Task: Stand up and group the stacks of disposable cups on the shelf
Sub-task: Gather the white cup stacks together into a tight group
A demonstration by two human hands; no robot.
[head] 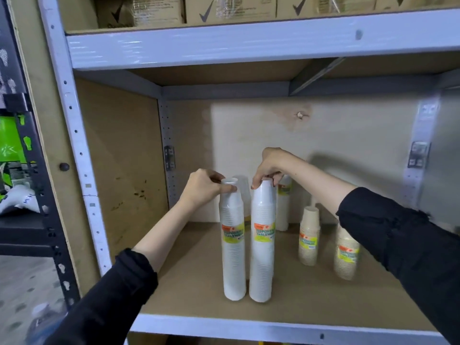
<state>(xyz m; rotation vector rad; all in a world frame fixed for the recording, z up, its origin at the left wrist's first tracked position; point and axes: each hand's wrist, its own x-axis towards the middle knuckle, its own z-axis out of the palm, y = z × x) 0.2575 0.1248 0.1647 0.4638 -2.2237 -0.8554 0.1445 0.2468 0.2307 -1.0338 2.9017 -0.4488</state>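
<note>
The left hand [204,189] pinches the top of a tall white cup stack [233,245] standing on the shelf board [298,300]. The right hand [268,168] grips the top of a second white stack [262,245], touching beside it. Their yellow labels read "DISPOSABLE TABLEWARE". Right of that grip stand two short tan cup stacks [309,236], apart.

Grey metal shelving [224,46], brown board back panel [348,135], speckled floor [22,295].

I stand in what looks like a stockroom: bolted metal shelving [249,44], cardboard cartons [231,8] on the shelf above, and shrink-wrapped labelled cup stacks [261,245] in front of me.
</note>
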